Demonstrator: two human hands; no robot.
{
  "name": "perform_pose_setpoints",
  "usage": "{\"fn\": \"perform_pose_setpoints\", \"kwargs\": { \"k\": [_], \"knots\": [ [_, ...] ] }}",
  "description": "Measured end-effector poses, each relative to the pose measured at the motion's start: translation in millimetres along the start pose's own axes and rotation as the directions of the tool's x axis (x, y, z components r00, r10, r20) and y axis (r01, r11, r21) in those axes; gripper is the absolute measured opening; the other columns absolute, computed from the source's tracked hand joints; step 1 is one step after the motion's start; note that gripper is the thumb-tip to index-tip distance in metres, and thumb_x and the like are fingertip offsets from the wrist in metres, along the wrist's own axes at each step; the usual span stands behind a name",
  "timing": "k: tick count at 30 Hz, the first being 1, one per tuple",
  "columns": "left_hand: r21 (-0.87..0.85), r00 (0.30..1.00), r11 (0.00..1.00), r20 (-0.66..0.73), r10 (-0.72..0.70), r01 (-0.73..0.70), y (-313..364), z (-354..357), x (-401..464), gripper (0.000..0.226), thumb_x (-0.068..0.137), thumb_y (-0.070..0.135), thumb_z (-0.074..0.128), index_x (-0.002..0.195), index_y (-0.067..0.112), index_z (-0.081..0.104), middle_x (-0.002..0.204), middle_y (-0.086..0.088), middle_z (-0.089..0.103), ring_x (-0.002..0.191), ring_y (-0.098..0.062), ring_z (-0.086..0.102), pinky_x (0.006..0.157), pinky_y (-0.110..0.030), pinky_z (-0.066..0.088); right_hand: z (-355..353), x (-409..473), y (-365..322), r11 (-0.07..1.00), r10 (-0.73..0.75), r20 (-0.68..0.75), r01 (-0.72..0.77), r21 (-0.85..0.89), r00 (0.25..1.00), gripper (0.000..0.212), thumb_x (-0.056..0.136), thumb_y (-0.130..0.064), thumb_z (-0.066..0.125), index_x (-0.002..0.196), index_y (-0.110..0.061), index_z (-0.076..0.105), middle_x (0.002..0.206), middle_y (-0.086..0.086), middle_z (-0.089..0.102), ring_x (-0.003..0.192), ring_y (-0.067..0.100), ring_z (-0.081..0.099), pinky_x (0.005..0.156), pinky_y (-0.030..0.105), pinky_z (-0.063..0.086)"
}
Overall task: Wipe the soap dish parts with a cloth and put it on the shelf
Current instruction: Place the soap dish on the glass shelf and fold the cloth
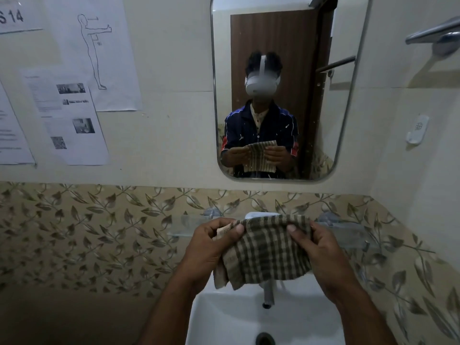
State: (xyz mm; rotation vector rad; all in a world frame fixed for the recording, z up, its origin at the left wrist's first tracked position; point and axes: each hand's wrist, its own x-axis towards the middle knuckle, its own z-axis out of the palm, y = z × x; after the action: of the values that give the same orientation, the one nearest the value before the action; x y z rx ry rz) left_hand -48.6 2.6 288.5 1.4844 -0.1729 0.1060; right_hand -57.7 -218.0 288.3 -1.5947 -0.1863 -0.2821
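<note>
A checked brown-and-cream cloth [267, 252] hangs spread between both hands above the sink. My left hand [211, 247] pinches its upper left corner, and my right hand [321, 247] grips its upper right edge. Behind the cloth, a white soap dish [261, 215] peeks over its top edge, resting on a clear glass shelf [348, 232] fixed to the leaf-patterned tiles. Most of the dish is hidden by the cloth.
A white sink [224, 319] with a metal tap [268, 295] lies below the hands. A mirror [281, 70] hangs above the shelf. Paper sheets [74, 120] cover the left wall. A metal towel bar [433, 33] and a white wall hook [418, 128] sit at the right.
</note>
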Motion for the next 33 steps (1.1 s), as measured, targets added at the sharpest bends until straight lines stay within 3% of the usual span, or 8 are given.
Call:
{"fn": "perform_pose_setpoints", "kwargs": {
  "k": [3, 7, 10, 14, 20, 24, 28, 33],
  "knots": [
    [0.045, 0.995, 0.999, -0.102, 0.011, -0.006, -2, 8, 1, 0.018, 0.084, 0.025, 0.077, 0.096, 0.012, 0.078, 0.093, -0.008, 0.079, 0.092, -0.030, 0.075, 0.078, -0.038, 0.061, 9, 2, 10, 0.891, -0.169, -0.086, 0.115, -0.440, 0.982, 0.024, 0.097, -0.036, 0.052, 0.113, -0.021, 0.063, 0.097, -0.011, 0.071, 0.094, 0.008, 0.067, 0.076, 0.022, 0.053],
    [-0.165, 0.981, 0.981, -0.149, -0.125, 0.100, -2, 8, 2, 0.031, 0.081, 0.032, 0.078, 0.102, 0.008, 0.076, 0.103, -0.017, 0.077, 0.095, -0.033, 0.074, 0.087, -0.048, 0.059, 17, 0, 12, 0.930, -0.179, -0.076, 0.144, -0.338, 0.981, 0.033, 0.096, -0.044, 0.050, 0.116, -0.023, 0.065, 0.101, -0.011, 0.071, 0.096, 0.001, 0.066, 0.084, 0.030, 0.056],
    [-0.564, 0.912, 0.723, 0.161, -0.378, 0.399, -7, 15, -4, 0.051, 0.093, 0.044, 0.065, 0.122, 0.001, 0.069, 0.126, -0.025, 0.067, 0.118, -0.041, 0.063, 0.110, -0.060, 0.041, 21, 2, 11, 0.964, -0.162, -0.122, 0.131, -0.232, 0.979, 0.016, 0.097, -0.035, 0.056, 0.100, -0.028, 0.069, 0.090, -0.012, 0.074, 0.085, 0.000, 0.069, 0.077, 0.028, 0.057],
    [-0.662, 0.864, 0.565, 0.291, -0.412, 0.492, -25, 31, -14, 0.050, 0.100, 0.038, 0.051, 0.126, -0.002, 0.066, 0.131, -0.024, 0.064, 0.123, -0.039, 0.060, 0.112, -0.055, 0.039, 20, 10, 24, 0.981, -0.008, -0.244, -0.040, -0.190, 0.970, 0.022, 0.094, -0.043, 0.059, 0.101, -0.027, 0.073, 0.089, -0.010, 0.075, 0.087, 0.007, 0.070, 0.080, 0.035, 0.058],
    [-0.341, 0.898, 0.845, -0.005, -0.440, 0.412, -45, 41, -13, 0.033, 0.105, 0.024, 0.046, 0.118, 0.006, 0.070, 0.107, -0.006, 0.078, 0.100, -0.023, 0.073, 0.080, -0.037, 0.058, 13, 5, 29, 0.843, -0.198, -0.279, 0.018, -0.538, 0.940, 0.021, 0.092, -0.036, 0.063, 0.083, -0.019, 0.072, 0.078, -0.004, 0.070, 0.070, 0.003, 0.063, 0.058, 0.023, 0.049],
    [-0.157, 0.932, 0.919, 0.093, -0.350, 0.361, -43, 52, -18, 0.034, 0.088, 0.030, 0.074, 0.117, 0.013, 0.069, 0.104, -0.006, 0.078, 0.092, -0.020, 0.075, 0.072, -0.033, 0.060, 18, 2, 23, 0.931, -0.058, -0.135, 0.005, -0.364, 0.989, 0.017, 0.091, -0.038, 0.065, 0.094, -0.025, 0.075, 0.083, -0.008, 0.076, 0.079, 0.001, 0.070, 0.072, 0.031, 0.059],
    [0.112, 0.937, 0.954, 0.190, -0.294, 0.277, -40, 37, -20, 0.037, 0.078, 0.032, 0.081, 0.108, 0.012, 0.074, 0.100, -0.010, 0.079, 0.092, -0.030, 0.076, 0.079, -0.052, 0.061, 4, -5, -1, 0.964, 0.027, 0.100, 0.000, -0.265, 0.995, 0.013, 0.091, -0.035, 0.066, 0.093, -0.027, 0.076, 0.088, -0.008, 0.077, 0.082, 0.007, 0.073, 0.076, 0.032, 0.059],
    [0.165, 0.832, 0.957, 0.473, -0.290, 0.239, -27, 15, -23, 0.035, 0.089, 0.027, 0.074, 0.114, 0.002, 0.072, 0.118, -0.019, 0.072, 0.109, -0.035, 0.068, 0.100, -0.048, 0.053, -20, 0, -8, 0.953, 0.264, 0.274, -0.293, 0.071, 0.925, 0.029, 0.084, -0.020, 0.071, 0.110, -0.007, 0.071, 0.102, 0.014, 0.076, 0.095, 0.029, 0.073, 0.079, 0.034, 0.060]
  ]
}}
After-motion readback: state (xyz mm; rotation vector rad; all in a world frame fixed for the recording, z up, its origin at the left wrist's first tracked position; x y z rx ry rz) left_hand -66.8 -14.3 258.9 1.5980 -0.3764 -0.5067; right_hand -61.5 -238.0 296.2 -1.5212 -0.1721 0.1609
